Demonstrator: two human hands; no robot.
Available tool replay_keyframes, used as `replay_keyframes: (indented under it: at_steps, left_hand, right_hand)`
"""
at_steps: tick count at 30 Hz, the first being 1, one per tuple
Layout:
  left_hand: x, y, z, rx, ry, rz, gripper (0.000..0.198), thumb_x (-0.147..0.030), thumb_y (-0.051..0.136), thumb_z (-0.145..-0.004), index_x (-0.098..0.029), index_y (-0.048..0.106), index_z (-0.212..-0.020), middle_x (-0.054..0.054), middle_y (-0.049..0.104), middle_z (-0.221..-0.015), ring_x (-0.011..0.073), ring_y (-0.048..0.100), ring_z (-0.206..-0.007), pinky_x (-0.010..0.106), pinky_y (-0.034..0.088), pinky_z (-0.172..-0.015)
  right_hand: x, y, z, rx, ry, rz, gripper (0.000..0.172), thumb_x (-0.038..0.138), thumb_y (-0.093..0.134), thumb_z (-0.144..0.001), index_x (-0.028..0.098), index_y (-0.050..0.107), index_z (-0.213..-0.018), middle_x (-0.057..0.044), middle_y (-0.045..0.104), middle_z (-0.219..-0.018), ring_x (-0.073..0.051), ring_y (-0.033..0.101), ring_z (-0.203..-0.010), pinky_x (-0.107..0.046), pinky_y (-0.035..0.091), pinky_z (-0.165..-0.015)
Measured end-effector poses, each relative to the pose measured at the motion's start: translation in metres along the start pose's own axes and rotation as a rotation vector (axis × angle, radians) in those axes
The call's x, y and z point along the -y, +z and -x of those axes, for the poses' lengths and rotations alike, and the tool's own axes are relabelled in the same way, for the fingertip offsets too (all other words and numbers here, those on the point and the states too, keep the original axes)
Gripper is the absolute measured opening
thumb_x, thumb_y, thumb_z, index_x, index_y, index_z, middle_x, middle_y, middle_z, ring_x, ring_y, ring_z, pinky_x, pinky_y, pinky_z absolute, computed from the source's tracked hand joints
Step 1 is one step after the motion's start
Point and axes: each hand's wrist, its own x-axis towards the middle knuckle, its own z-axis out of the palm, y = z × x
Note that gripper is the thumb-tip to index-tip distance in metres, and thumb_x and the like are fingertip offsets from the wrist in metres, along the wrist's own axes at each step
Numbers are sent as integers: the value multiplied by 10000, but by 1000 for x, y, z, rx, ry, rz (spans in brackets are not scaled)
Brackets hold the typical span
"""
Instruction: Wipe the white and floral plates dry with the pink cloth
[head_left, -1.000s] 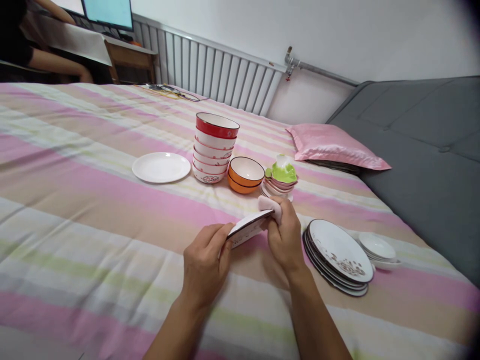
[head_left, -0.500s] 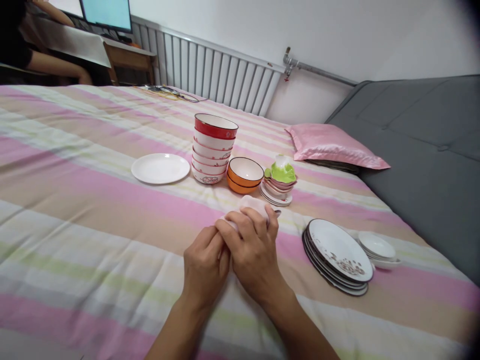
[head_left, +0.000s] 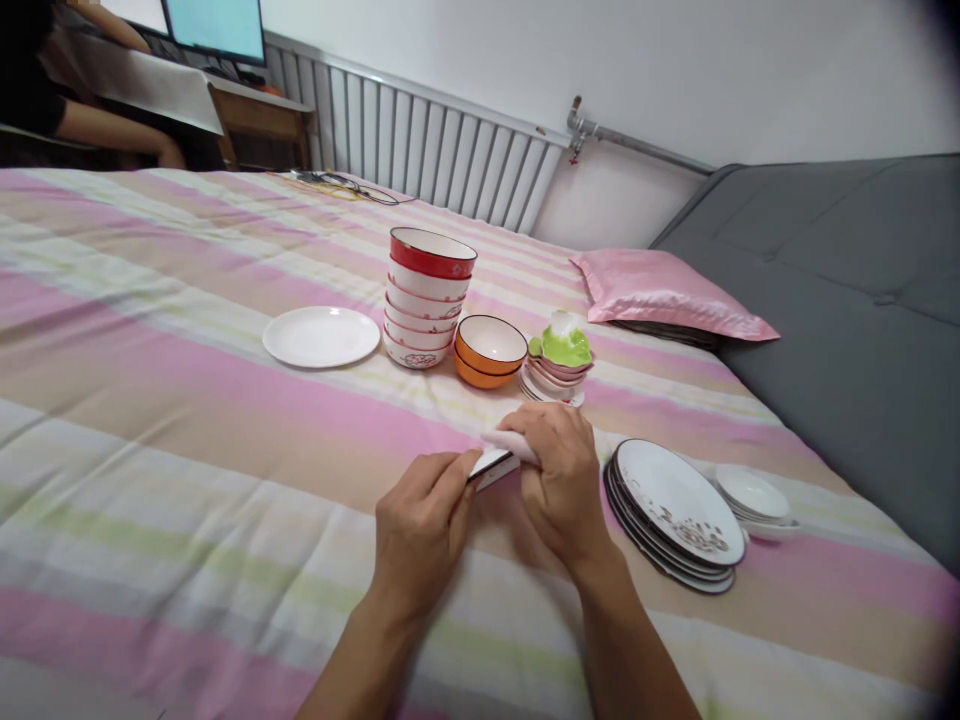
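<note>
A small white dish with a dark rim is pinched at its left edge by my left hand. My right hand is closed on a folded pale pink cloth, which lies against the dish's right side. Much of the dish is hidden by the cloth and my fingers. Just beyond my hands stand two stacked orange bowls and a pile of small dishes topped by a green leaf-shaped one. To the right is a stack of dark-rimmed plates.
A tall stack of red and white bowls stands beside a white oval plate. Small white dishes lie at the right. A pink pillow rests by the grey headboard. Another person's arm shows at the far left.
My right hand has moved right and turned, taking the cloth with it. The dark-rimmed dish now shows between my hands, which have drawn apart.
</note>
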Motion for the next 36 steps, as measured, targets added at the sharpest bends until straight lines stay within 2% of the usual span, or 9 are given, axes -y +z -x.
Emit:
replay_keyframes:
  at_steps: [5,8,10,13,17,23,27,31,36]
  left_hand:
    - [0,-1,1,6,-15,-9,302,-98,480,-860,-194,590,-1124,52,664,-939,160,601,-860,251,473,-719]
    - [1,-1,1,-6,-27,-8,290,-103,479,-863,-190,596,-1114,50,664,-925,157,602,-846,248,468,-707]
    - [2,-1,1,-13,-41,-3,277,-112,487,-863,-185,602,-1104,52,663,-918,158,604,-842,249,467,-705]
    - [5,0,1,-24,-75,6,259,-132,498,-866,-185,609,-1094,53,664,-919,162,607,-848,258,469,-724]
    - [6,0,0,-42,-112,24,249,-143,497,-874,-192,611,-1090,52,667,-921,158,608,-847,260,467,-734]
    - [6,-3,1,-40,-99,43,248,-120,506,-862,-173,612,-1080,53,657,-911,154,599,-836,256,463,-726]
    - [4,-2,2,-27,-56,32,273,-99,492,-859,-169,605,-1097,54,648,-913,151,592,-841,247,461,-720]
    - [3,-1,3,-18,-45,23,286,-89,490,-856,-167,599,-1108,54,645,-920,148,589,-847,243,460,-728]
    - [1,-1,2,-25,-47,24,220,-86,477,-853,-145,621,-1008,62,636,-870,154,583,-814,246,457,-703]
  right_hand:
    - [-21,-3,-2,7,166,-225,328,54,426,-660,218,583,-897,-26,591,-884,-189,526,-847,-330,412,-756]
    - [-34,4,0,27,410,-474,299,112,445,-675,220,570,-924,7,582,-753,-147,523,-643,-270,430,-582]
    - [-42,11,2,61,633,-674,328,134,434,-667,227,554,-958,47,542,-625,-107,446,-460,-216,360,-422]
    - [-50,22,6,106,919,-887,413,137,436,-600,233,527,-992,68,526,-564,-103,439,-370,-188,311,-324]
    - [-53,34,12,147,1037,-1005,490,152,459,-577,245,493,-1057,66,534,-582,-135,510,-394,-213,383,-316]
    - [-42,26,8,18,762,-869,498,117,422,-660,281,484,-1126,52,543,-724,-88,466,-455,-189,385,-375]
    - [-28,12,2,-51,373,-501,399,84,410,-711,223,544,-1061,-31,598,-951,-165,568,-802,-305,488,-687]
    - [-8,6,0,-62,23,-128,347,66,420,-763,209,579,-1036,-60,606,-1037,-222,518,-1011,-418,388,-903]
    - [20,15,5,-69,-149,124,213,154,485,-863,237,619,-1007,-42,629,-1007,-221,505,-1012,-472,297,-992]
